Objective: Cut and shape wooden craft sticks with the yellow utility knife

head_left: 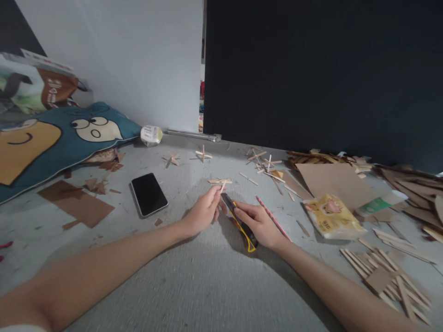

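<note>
Pinches a pale wooden stick (223,186) in the left fingers (215,199), grips a black-and-yellow utility knife (247,234) in the right fingers (245,210) near it, above the worktop (187,286), right of the phone (148,194).

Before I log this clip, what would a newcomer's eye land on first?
Probably the teal cartoon pillow at the far left. Then, near the center, the right hand holding a black-and-yellow utility knife, close to the left hand, which pinches a thin wooden stick.
</note>
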Tool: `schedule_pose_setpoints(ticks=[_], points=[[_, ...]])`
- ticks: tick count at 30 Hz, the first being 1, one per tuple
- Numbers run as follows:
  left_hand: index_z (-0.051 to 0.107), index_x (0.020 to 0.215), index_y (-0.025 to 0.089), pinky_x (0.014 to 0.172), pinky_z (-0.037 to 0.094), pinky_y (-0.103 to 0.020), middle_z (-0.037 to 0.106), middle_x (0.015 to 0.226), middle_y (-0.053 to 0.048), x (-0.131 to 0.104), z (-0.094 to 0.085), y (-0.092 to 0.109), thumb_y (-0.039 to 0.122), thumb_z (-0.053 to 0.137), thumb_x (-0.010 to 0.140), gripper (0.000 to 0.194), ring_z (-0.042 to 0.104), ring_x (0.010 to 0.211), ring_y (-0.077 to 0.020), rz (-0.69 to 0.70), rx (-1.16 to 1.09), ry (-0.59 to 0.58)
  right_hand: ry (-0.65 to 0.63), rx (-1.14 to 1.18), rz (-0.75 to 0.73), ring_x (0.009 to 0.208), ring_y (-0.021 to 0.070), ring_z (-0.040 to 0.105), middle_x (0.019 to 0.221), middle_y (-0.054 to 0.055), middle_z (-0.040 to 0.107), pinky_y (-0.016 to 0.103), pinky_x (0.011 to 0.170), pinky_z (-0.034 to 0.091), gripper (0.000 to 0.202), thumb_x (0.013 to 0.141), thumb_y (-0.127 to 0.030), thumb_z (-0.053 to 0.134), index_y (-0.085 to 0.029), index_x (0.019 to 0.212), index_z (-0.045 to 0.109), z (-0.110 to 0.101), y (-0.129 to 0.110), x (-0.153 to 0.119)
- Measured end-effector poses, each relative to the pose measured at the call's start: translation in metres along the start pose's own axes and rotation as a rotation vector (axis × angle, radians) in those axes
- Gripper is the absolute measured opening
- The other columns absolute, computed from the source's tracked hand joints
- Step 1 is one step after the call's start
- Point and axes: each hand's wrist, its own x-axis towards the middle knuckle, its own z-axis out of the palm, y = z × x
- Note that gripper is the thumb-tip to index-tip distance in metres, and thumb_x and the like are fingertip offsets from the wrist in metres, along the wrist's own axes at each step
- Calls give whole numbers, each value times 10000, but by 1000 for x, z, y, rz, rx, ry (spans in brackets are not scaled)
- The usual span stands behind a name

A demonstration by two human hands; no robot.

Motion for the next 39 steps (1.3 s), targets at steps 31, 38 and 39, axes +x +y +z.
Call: schedule_pose_setpoints(ticks=[31,38,39], points=[[645,1004,170,561,326,-251,444,597,51,2,-1,3,340,335,1066,359,411,541,-122,42,187,143,9,322,152,504,131,531,589,-5,611,260,513,377,457,819,-598,734,-152,919,729,-8,5,7],[623,975,184,549,322,-250,495,614,38,6,-2,-3,343,366,1048,310,448,539,-132,-38,197,220,104,307,271,500,123,514,561,4,609,250,498,348,377,825,-540,705,-177,761,628,8,-31,-4],[615,994,186,540,322,-248,493,615,40,8,-2,-5,347,362,1049,305,447,528,-131,-62,169,238,103,259,260,501,124,513,570,1,613,249,496,353,378,864,-549,677,-183,790,621,12,-40,-10]])
